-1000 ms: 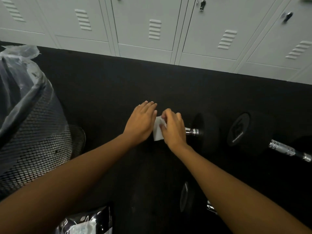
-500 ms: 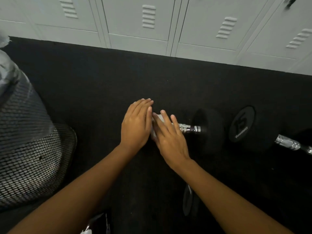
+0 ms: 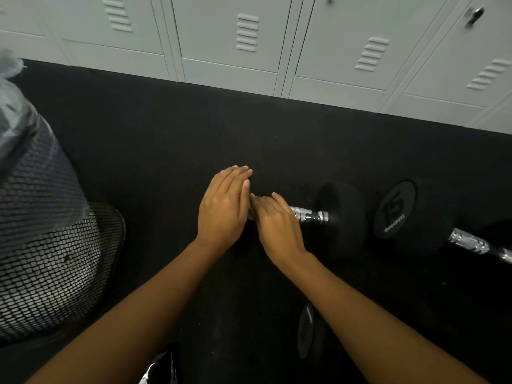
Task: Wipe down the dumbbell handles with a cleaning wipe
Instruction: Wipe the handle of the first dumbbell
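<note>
While the right hand (image 3: pixel 277 225) curls over the wipe (image 3: pixel 251 214) on the heavy dumbbell's ridged steel handle (image 3: pixel 307 214), the left hand (image 3: pixel 224 209) rests flat, gripping nothing visible

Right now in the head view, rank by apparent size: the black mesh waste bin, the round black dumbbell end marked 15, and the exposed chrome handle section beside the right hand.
1. Black mesh waste bin, though nearness to the camera inflates it.
2. Round black dumbbell end marked 15.
3. Exposed chrome handle section.
</note>
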The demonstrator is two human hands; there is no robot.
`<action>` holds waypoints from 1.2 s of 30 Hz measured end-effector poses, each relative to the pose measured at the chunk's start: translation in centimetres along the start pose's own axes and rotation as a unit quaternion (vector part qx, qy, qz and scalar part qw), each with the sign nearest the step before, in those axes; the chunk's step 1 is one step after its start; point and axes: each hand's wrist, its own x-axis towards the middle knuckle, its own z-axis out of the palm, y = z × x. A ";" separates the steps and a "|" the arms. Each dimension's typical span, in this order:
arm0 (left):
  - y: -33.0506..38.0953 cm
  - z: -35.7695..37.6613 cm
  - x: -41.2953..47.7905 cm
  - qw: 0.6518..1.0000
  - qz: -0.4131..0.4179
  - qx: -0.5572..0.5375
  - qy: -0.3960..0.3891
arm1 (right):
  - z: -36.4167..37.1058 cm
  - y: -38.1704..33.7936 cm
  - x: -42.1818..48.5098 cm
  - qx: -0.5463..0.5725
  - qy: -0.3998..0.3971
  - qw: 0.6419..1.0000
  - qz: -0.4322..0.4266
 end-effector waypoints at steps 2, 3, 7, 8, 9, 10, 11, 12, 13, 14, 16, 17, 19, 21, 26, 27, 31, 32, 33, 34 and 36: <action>0.0 0.0 -0.1 1.000 -0.001 -0.002 0.004 | 0.6 0.2 -1.3 0.007 0.041 0.999 -0.014; 0.0 0.0 -0.1 1.000 -0.001 -0.002 0.006 | 0.7 0.1 -1.5 0.012 0.051 0.999 -0.015; 0.2 0.0 -0.3 1.000 0.003 0.001 0.018 | 0.2 -0.5 0.1 0.032 0.018 0.999 0.036; 0.3 0.0 -0.4 1.000 0.006 0.004 0.020 | -0.2 -0.6 0.9 0.040 -0.014 0.998 0.051; 0.3 0.0 -0.4 1.000 0.008 0.009 0.021 | -0.7 -0.6 1.7 0.047 -0.054 0.995 0.066; 0.2 0.1 -0.4 1.000 0.009 0.014 0.021 | -1.2 -0.5 2.5 0.054 -0.101 0.990 0.082; 0.2 0.1 -0.4 1.000 0.009 0.018 0.019 | -1.7 -0.4 3.3 0.062 -0.154 0.981 0.104; 0.1 0.1 -0.4 1.000 0.008 0.021 0.018 | -2.2 -0.4 4.0 0.068 -0.208 0.967 0.129; 0.1 0.1 -0.3 1.000 0.007 0.024 0.016 | -2.3 -0.4 4.7 0.065 -0.257 0.953 0.149; 0.1 0.1 -0.3 1.000 0.007 0.026 0.014 | -2.3 -0.3 5.4 0.060 -0.295 0.940 0.162; 0.1 0.1 -0.2 1.000 0.006 0.025 0.011 | -2.2 0.0 6.4 0.083 -0.346 0.914 0.195; 0.1 0.1 -0.2 1.000 0.005 0.024 0.011 | -2.2 0.3 6.9 0.120 -0.369 0.895 0.219; 0.1 0.1 -0.3 1.000 0.005 0.021 0.012 | -2.4 0.6 7.4 0.189 -0.402 0.860 0.253; 0.1 0.1 -0.4 1.000 0.006 0.021 0.013 | -2.5 0.6 7.3 0.191 -0.408 0.857 0.248; 0.3 0.0 -0.4 0.999 0.007 0.024 0.022 | -2.9 -0.2 3.6 0.061 -0.242 0.962 0.108; 0.3 0.0 -0.4 0.999 0.008 0.025 0.023 | -2.9 -0.4 2.9 0.042 -0.198 0.975 0.094; 0.4 0.0 -0.4 0.999 0.010 0.030 0.023 | -2.7 -0.8 3.2 0.046 -0.201 0.970 0.128; 0.4 0.0 -0.3 0.999 0.008 0.031 0.021 | -2.9 -0.7 3.8 0.071 -0.229 0.958 0.155; 0.5 0.0 -0.3 0.999 0.006 0.033 0.019 | -3.1 -0.6 4.3 0.085 -0.250 0.949 0.171; 0.5 0.0 -0.2 0.999 0.005 0.035 0.017 | -3.2 -0.6 4.5 0.078 -0.253 0.949 0.169; 0.4 0.1 0.0 0.999 0.002 0.035 0.016 | -2.9 -1.0 3.7 0.047 -0.200 0.970 0.133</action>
